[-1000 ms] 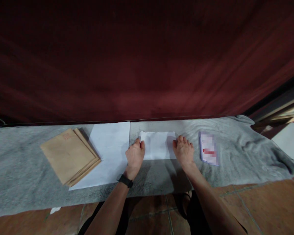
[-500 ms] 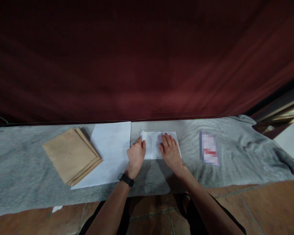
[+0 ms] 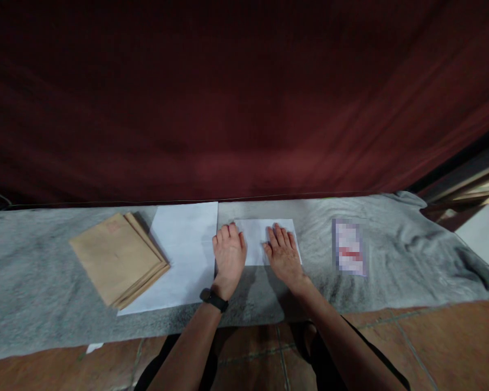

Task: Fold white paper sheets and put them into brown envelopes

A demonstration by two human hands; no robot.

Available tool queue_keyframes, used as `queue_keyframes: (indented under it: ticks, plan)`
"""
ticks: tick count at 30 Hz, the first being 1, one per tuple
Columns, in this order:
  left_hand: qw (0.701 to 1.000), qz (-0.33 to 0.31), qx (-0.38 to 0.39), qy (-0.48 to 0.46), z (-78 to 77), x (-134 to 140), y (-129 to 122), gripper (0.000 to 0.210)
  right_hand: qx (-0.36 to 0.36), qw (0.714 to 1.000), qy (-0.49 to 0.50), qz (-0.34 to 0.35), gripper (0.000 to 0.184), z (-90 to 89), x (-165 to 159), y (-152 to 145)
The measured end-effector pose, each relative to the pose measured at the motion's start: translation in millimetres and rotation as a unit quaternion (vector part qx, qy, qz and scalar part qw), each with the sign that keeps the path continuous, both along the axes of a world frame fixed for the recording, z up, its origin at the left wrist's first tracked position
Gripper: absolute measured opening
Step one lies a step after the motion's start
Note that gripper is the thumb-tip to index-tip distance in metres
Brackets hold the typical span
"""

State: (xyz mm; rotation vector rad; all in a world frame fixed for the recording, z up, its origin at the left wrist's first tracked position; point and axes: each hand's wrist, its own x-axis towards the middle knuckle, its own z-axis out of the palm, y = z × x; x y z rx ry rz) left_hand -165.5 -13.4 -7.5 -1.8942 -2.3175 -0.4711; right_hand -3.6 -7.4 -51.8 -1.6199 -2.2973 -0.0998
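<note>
A folded sheet of white paper (image 3: 256, 239) lies on the grey cloth in front of me. Across its left end rests my left hand (image 3: 229, 255), palm down, with slightly bent fingers on the fold and the thumb at the side. That end of the paper is hidden under it. My right hand (image 3: 284, 258) lies flat on the right part of the same paper, its fingers spread. To the left is a larger stack or sheet of white paper (image 3: 187, 250), with several brown envelopes (image 3: 116, 258) piled on its left edge.
The grey cloth (image 3: 395, 260) covers a long, narrow surface. A blurred white packet with a red band (image 3: 349, 244) lies on the right. Behind hangs a dark red curtain (image 3: 244, 119). Boards and a white panel (image 3: 483, 239) stand at the far right, above the tiled floor (image 3: 452, 336).
My left hand has shifted slightly right, from gripping the paper's left end to pressing over it. The raised flap there now lies down. My right hand stays nearly in place, its fingers more spread.
</note>
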Motion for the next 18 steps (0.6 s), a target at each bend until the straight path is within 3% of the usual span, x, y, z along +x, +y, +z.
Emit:
queue_keyframes:
  ticks: [4,6,12,18]
  plan:
    - [0.982,-0.183,0.031,-0.026,-19.3,20,-1,0.046,-0.017,1.000,-0.008,-0.005,0.051,2.8,-1,-2]
    - [0.973,-0.229,0.005,-0.035,-27.5,28,-2,0.049,-0.030,0.999,-0.011,-0.006,0.051,5.4,-1,-1]
    - [0.975,-0.215,-0.028,-0.055,-32.2,30,1,0.054,-0.057,0.998,0.018,0.013,0.052,10.4,-7,11]
    - [0.980,-0.193,-0.040,-0.037,-32.5,23,3,0.055,-0.055,0.998,0.006,0.035,0.052,3.0,-18,15]
